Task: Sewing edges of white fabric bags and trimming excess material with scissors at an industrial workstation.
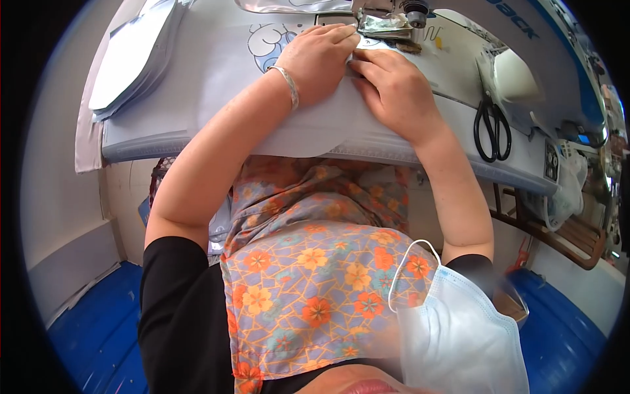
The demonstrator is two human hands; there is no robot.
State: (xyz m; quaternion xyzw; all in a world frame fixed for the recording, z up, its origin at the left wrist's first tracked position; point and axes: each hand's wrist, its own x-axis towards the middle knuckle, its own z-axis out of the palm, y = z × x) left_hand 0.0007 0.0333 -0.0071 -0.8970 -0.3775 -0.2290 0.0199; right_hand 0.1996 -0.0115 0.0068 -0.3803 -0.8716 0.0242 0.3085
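Observation:
A white cloth (298,128) with a blue-and-white cartoon print lies on the sewing machine's bed, its near edge hanging over the table front. My left hand (320,60), with a light bracelet at the wrist, lies flat on the cloth, its fingers stretched toward the presser foot. Beside it, my right hand (397,85) has bent fingers and thumb at the cloth, close to the needle area. The fingertips of both hands nearly meet there. Above them is the sewing machine's head (387,10). The stitching point itself is hidden behind my fingers.
Black-handled scissors (492,128) lie on the right of the table. A stack of white cut pieces (134,59) sits at the far left. The machine's white arm (558,52) rises on the right. A blue face mask (462,335) hangs below my right arm.

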